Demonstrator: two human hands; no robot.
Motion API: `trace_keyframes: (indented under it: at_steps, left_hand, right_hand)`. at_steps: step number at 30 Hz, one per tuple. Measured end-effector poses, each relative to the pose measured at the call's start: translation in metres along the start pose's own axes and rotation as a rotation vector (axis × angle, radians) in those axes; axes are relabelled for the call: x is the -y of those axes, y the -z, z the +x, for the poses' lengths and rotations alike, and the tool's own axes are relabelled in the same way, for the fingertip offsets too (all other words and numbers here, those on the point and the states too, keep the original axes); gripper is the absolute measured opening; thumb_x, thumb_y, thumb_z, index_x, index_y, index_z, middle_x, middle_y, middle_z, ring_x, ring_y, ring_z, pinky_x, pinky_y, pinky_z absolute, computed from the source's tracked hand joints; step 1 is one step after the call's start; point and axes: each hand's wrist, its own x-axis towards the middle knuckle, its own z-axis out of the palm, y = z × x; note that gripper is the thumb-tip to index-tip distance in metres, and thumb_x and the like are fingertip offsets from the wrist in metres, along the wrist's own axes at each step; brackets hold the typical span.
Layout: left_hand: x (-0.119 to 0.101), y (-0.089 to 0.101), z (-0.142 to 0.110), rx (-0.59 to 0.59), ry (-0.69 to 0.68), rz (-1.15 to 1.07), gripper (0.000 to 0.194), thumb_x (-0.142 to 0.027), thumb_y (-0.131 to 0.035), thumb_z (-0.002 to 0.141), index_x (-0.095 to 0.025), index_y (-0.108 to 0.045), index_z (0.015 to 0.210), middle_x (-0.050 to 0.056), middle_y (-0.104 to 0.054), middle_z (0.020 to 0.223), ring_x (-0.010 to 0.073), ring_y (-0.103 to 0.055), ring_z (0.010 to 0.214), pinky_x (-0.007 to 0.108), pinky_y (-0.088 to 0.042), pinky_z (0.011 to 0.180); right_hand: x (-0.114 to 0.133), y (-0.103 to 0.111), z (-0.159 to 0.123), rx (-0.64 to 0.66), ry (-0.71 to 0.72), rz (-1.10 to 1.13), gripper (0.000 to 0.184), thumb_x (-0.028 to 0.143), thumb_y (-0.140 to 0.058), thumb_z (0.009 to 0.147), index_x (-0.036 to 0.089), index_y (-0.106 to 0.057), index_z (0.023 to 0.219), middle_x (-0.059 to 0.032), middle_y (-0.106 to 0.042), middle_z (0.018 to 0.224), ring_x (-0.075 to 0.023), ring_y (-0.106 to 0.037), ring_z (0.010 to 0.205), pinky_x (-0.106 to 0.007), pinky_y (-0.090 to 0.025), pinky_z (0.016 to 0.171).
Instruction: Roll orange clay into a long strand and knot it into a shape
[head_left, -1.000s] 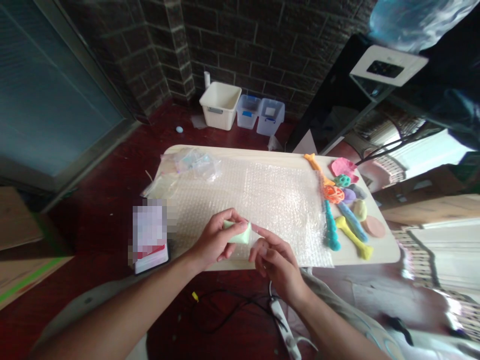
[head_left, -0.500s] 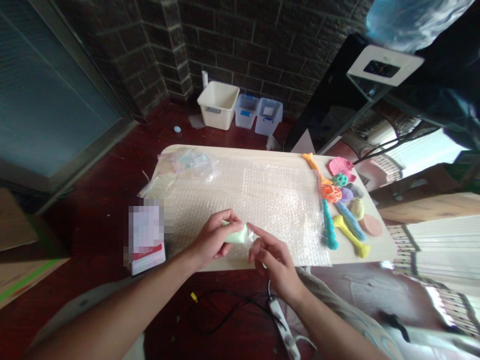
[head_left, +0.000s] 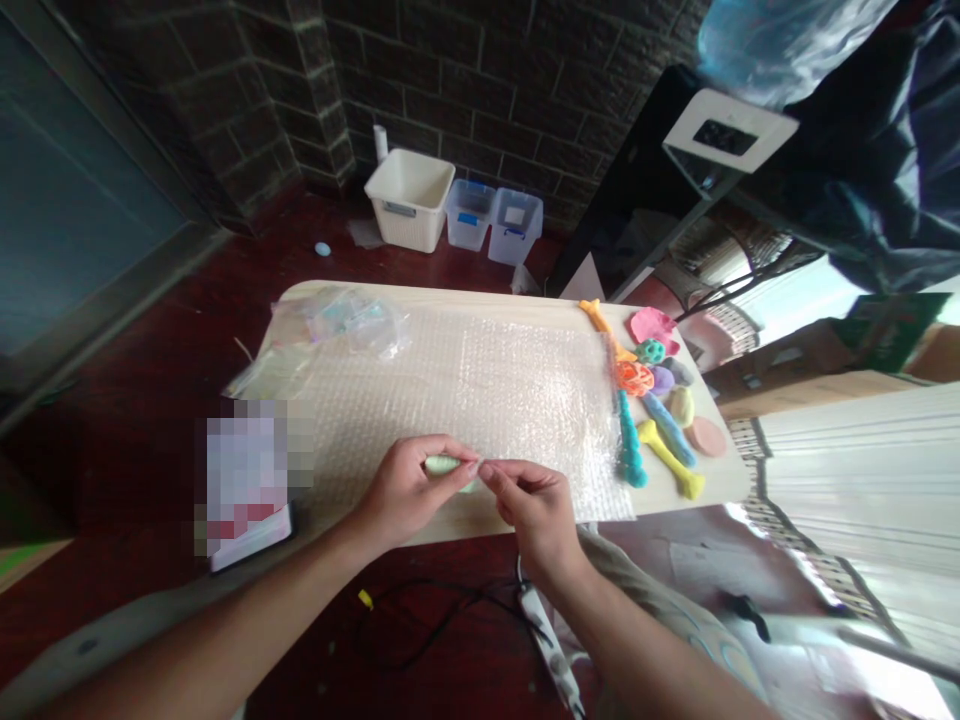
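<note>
My left hand (head_left: 405, 490) is curled around a pale green lump of clay (head_left: 441, 465) just above the near edge of the low table (head_left: 480, 515). My right hand (head_left: 529, 500) meets it from the right, thumb and fingers pinched at the lump's end. Both hands hover over a sheet of bubble wrap (head_left: 487, 385) that covers most of the tabletop. The lump is mostly hidden by my fingers.
Colourful clay shapes and tools (head_left: 660, 415) lie along the table's right end. Crumpled clear plastic bags (head_left: 337, 320) sit at the far left corner. A white bin (head_left: 409, 200) and two clear boxes (head_left: 491, 215) stand by the brick wall. A power strip (head_left: 551, 650) and cables lie on the floor.
My right hand has closed in and pinched the clay's end. My left fingers cover more of the lump. The camera has shifted, so the table sits further left in the picture.
</note>
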Motion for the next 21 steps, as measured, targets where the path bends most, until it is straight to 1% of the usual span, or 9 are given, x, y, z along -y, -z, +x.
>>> trace_keyframes:
  at_steps: [2,4,8,11,14,17,19,21]
  left_hand:
    - [0.001,-0.003,-0.001,-0.010,0.007,0.023,0.020,-0.033,-0.075,0.087,-0.015,-0.081,0.092,0.008,-0.082,0.092,0.0220,-0.075,0.083,0.028,-0.058,0.070]
    - [0.000,-0.005,-0.002,-0.018,0.016,0.036,0.020,-0.034,-0.074,0.087,-0.015,-0.081,0.091,0.009,-0.082,0.091,0.0223,-0.075,0.080,0.027,-0.057,0.064]
    - [-0.004,-0.007,-0.001,-0.021,0.030,0.062,0.021,-0.035,-0.072,0.088,-0.015,-0.080,0.087,0.007,-0.081,0.085,0.0202,-0.073,0.072,0.024,-0.052,0.056]
    - [-0.008,-0.005,-0.001,0.010,0.016,0.088,0.023,-0.034,-0.068,0.090,-0.015,-0.079,0.082,0.005,-0.078,0.078,0.0171,-0.068,0.065,0.022,-0.046,0.052]
    - [-0.008,0.001,-0.002,0.029,-0.010,0.094,0.030,-0.037,-0.064,0.094,-0.015,-0.076,0.077,0.002,-0.071,0.071,0.0159,-0.063,0.065,0.023,-0.044,0.056]
    - [-0.006,0.007,-0.004,0.017,-0.028,0.078,0.035,-0.040,-0.060,0.097,-0.015,-0.071,0.075,0.001,-0.064,0.068,0.0153,-0.059,0.067,0.024,-0.043,0.061]
    - [-0.006,0.010,-0.005,0.021,-0.040,0.061,0.037,-0.041,-0.058,0.098,-0.015,-0.067,0.073,0.000,-0.059,0.067,0.0148,-0.055,0.067,0.025,-0.041,0.062]
    - [-0.005,0.012,-0.005,0.039,-0.049,0.041,0.037,-0.041,-0.058,0.098,-0.016,-0.063,0.071,-0.001,-0.055,0.066,0.0142,-0.052,0.065,0.026,-0.039,0.062]
  right_hand:
    - [0.001,0.000,-0.001,-0.034,-0.003,0.014,0.026,0.041,-0.091,0.073,0.017,-0.083,0.075,0.0041,-0.052,0.050,-0.0053,-0.035,0.047,-0.021,-0.024,0.045]
    - [0.001,0.000,-0.002,-0.049,-0.019,0.062,0.026,0.040,-0.092,0.073,0.017,-0.082,0.074,0.0048,-0.050,0.050,-0.0050,-0.033,0.048,-0.021,-0.023,0.045]
    - [-0.003,0.001,-0.002,-0.019,-0.081,0.191,0.024,0.039,-0.092,0.074,0.016,-0.082,0.075,0.0059,-0.046,0.050,-0.0045,-0.029,0.047,-0.022,-0.019,0.045]
    - [-0.006,0.003,-0.001,0.010,-0.074,0.146,0.025,0.040,-0.090,0.077,0.017,-0.083,0.079,0.0056,-0.046,0.050,-0.0056,-0.029,0.047,-0.023,-0.019,0.045]
    - [-0.004,0.006,-0.003,0.066,0.062,-0.043,0.025,0.044,-0.081,0.086,0.019,-0.086,0.087,0.0030,-0.051,0.055,-0.0088,-0.037,0.052,-0.024,-0.028,0.050]
    - [-0.001,0.007,-0.008,0.149,0.252,-0.227,0.025,0.042,-0.070,0.096,0.024,-0.085,0.106,-0.0010,-0.061,0.070,-0.0137,-0.050,0.064,-0.028,-0.039,0.061]
    - [0.000,0.007,-0.010,0.197,0.329,-0.299,0.028,0.040,-0.065,0.100,0.027,-0.082,0.117,-0.0026,-0.064,0.076,-0.0159,-0.054,0.070,-0.030,-0.042,0.066]
    - [0.000,0.007,-0.013,0.217,0.354,-0.314,0.028,0.039,-0.064,0.101,0.028,-0.081,0.121,-0.0033,-0.065,0.078,-0.0166,-0.055,0.072,-0.031,-0.043,0.067]
